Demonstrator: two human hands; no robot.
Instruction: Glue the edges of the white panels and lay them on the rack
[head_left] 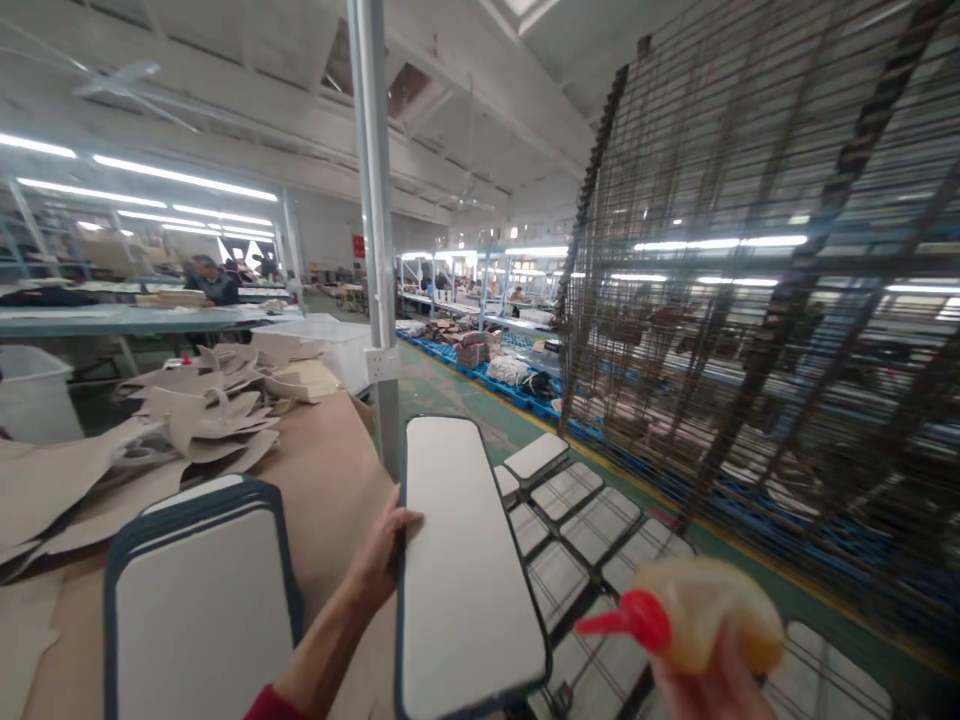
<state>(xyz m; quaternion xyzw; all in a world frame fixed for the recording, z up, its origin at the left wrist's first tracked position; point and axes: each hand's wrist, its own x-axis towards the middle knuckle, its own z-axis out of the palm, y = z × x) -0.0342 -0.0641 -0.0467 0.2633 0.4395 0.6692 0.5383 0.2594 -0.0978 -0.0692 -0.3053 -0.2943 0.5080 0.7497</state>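
Note:
My left hand [391, 540] grips the left edge of a long rounded panel [465, 570], white-faced with a dark blue border, thumb on the face. The panel is held tilted up beside the table edge. In my right hand [712, 685] lies a squeeze bottle [712, 610] with amber liquid and a red nozzle [630, 622] pointing left; it is blurred. To the left, a stack of similar blue-edged panels [202, 610] rests on the brown table [319, 470].
Cut beige sheets [202, 420] are heaped on the table's far left. A metal post [379, 220] rises at its edge. On the right, a wire rack [675, 270] stands hinged up above lower racks holding several panels [566, 490]. A person [214, 283] sits far left.

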